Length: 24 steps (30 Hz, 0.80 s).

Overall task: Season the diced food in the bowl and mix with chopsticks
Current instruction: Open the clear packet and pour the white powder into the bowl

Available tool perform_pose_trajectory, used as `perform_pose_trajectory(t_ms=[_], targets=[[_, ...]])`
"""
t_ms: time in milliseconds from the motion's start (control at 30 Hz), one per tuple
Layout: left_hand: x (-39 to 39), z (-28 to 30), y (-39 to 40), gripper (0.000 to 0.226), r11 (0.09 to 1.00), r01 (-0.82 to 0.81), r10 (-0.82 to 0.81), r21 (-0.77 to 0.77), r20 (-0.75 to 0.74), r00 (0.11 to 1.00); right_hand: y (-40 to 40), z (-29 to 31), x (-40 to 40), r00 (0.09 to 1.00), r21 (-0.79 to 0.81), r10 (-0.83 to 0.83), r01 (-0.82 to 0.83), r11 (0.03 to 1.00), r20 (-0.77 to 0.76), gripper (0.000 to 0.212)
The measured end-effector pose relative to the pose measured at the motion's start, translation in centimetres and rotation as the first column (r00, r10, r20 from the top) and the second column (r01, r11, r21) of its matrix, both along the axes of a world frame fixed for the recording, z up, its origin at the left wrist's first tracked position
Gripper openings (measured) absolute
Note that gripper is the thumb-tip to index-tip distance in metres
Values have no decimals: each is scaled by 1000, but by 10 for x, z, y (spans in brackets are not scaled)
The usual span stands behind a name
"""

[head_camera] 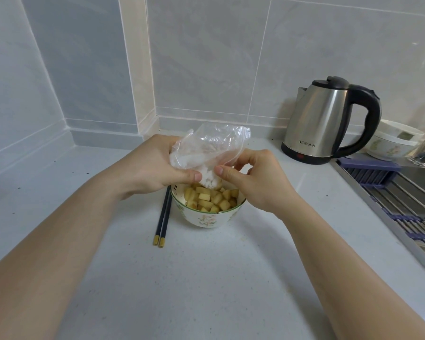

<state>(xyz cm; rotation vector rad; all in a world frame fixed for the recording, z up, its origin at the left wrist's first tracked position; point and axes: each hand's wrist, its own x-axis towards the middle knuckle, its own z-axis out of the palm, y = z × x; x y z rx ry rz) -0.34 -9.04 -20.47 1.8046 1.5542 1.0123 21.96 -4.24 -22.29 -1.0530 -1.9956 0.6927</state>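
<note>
Fingers of the left hand [155,165] are mostly hidden behind a clear plastic bag [211,148]; only the thumb shows plainly, and it presses the bag from the near side, so this hand grips the bag. White seasoning [209,180] sits in the low corner of the bag, and it is hard to tell if it is powder or grains, or if any of it is falling. The right hand [255,177] pinches the bag's edge between thumb and curled fingers [243,159]; the exact point of the pinch is covered by the plastic.

The bag hangs directly above the bowl [206,217], and its low corner is just over the diced food [214,200], pale yellow cubes which fill the bowl. The far rim of the bowl is hidden by the bag and both hands. The bowl stands on the white table [206,278] and has a flower pattern and a green rim.

Two dark chopsticks [163,218] with yellow ends lie on the table just to the left of the bowl, side by side; their far tips go under the left hand.

Behind and to the right of the bowl stands a steel kettle [329,119]. Further right of the bowl there are white dishes [393,141] and a drying rack [390,190], both cut off by the picture edge.
</note>
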Motion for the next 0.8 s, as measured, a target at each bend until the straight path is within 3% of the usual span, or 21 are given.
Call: perform_pose_trajectory(t_ms=[133, 300, 600, 800], targets=[[-3, -1, 2, 31, 997, -65, 66, 51, -36, 997, 0, 1, -1, 999, -8, 46, -46, 999, 18, 12], [-3, -1, 2, 29, 995, -68, 73, 74, -65, 995, -3, 4, 4, 989, -31, 149, -149, 988, -5, 20], [-3, 0, 1, 30, 996, -52, 56, 68, -55, 997, 3, -3, 1, 999, 0, 46, -46, 999, -4, 8], [-3, -1, 2, 27, 995, -63, 69, 82, -65, 996, -1, 1, 2, 990, -26, 142, -141, 990, 16, 18]])
